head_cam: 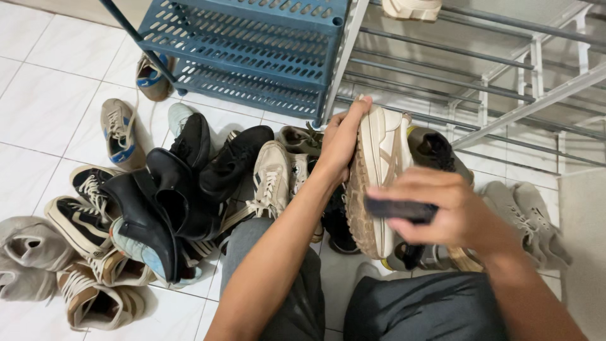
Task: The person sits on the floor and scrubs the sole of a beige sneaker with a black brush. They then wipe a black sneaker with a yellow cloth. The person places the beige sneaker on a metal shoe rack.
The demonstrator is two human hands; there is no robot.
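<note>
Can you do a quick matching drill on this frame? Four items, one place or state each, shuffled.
Items:
1. cream sneaker
2. dark brush
3. blue plastic rack
4. black leather shoes

Places or states:
A. in the shoe pile on the tiles, to the left
B. standing at the top, shelves with slots
C. gripped in the right hand
D. held up on edge by the left hand

Pairs: 1-D, 2-C, 3-B, 4-A
</note>
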